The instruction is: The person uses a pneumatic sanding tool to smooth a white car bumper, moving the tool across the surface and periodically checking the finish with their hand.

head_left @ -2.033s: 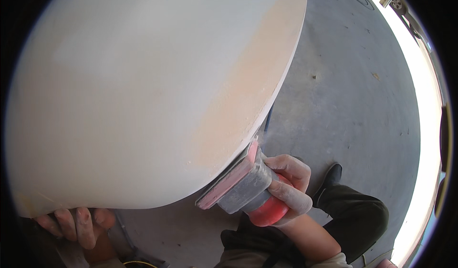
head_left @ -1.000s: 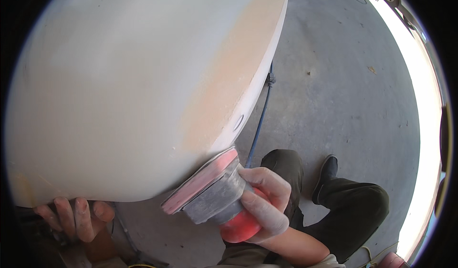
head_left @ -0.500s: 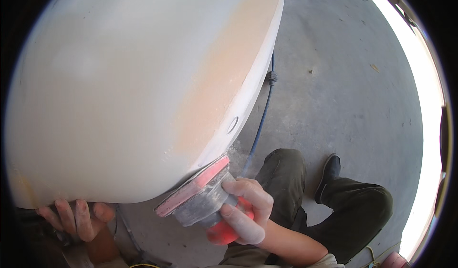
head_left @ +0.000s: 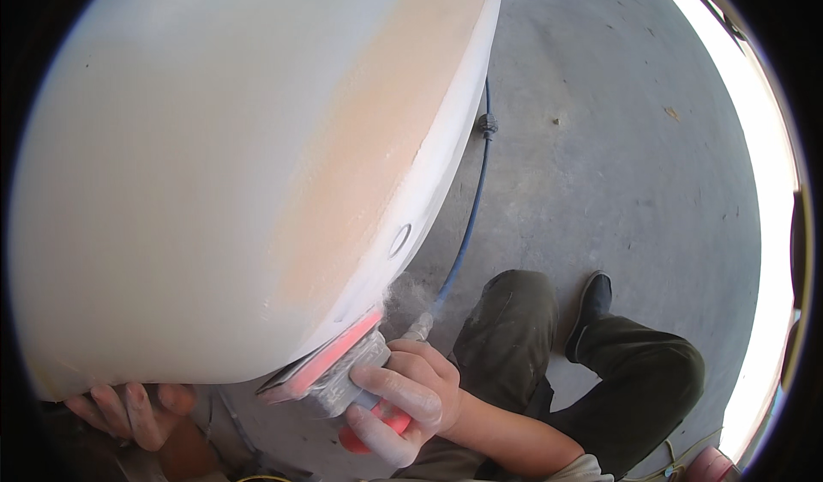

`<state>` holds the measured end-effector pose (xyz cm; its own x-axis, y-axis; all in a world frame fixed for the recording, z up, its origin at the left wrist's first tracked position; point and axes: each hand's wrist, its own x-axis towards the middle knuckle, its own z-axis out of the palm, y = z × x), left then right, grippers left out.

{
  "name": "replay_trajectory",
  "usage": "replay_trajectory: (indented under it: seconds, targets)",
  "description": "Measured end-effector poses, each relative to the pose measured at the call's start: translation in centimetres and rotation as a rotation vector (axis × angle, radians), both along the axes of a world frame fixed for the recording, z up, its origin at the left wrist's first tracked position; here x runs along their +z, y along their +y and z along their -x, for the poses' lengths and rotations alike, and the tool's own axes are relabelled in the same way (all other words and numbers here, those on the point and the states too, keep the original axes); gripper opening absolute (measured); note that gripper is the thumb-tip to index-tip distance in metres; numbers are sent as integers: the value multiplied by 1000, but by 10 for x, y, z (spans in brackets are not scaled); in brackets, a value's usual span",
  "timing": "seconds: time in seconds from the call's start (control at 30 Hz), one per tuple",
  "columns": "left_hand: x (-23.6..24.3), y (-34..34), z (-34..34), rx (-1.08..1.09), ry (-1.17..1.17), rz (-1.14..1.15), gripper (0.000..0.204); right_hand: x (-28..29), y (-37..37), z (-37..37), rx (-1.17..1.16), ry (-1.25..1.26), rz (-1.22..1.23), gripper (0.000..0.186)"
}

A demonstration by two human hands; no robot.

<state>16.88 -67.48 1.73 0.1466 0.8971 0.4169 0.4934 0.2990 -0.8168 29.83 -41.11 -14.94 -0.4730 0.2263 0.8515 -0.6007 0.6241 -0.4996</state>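
Note:
A large white curved panel, by its look a car bumper [head_left: 163,182], fills the left half of the view. A tan sanded patch [head_left: 360,139] runs along its right side, next to a small oval ring [head_left: 400,240] near the edge. Wrapped round a red and grey air sander [head_left: 330,375], my right hand [head_left: 411,400] holds its pad against the bumper's lower right edge. Pale dust [head_left: 410,293] flies off there. My left hand [head_left: 137,418] is curled under the bumper's lower left edge, fingertips on the rim; its thumb side is partly hidden. White dust coats both hands.
A blue hose [head_left: 467,233] with a dark coupling [head_left: 487,126] runs from the sander over the grey concrete floor [head_left: 626,182]. My bent legs [head_left: 630,379] and dark shoe [head_left: 591,302] are at the right. Yellow cords and a red round object [head_left: 710,466] lie bottom right.
In view, the sander and my right hand have moved left and slightly down. The bumper's patch and ring also appear further left and lower. My left hand stays at the edge.

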Motion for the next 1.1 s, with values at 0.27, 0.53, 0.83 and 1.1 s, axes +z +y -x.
replay_trajectory:
  seconds: [0.27,0.53,0.83,1.1]
  targets:
    - [21,11,12,-5,-45,20,40,32,68,30,2,-19,388,70]
    - [33,25,37,-105,17,35,36,69,15,10,-147,-90,107,44]
    - [27,28,53,-157,23,-4,25,80,19,28,-34,-15,308,63]
    - [9,26,40,-94,2,-83,26,84,117,47,-127,-443,542,94]
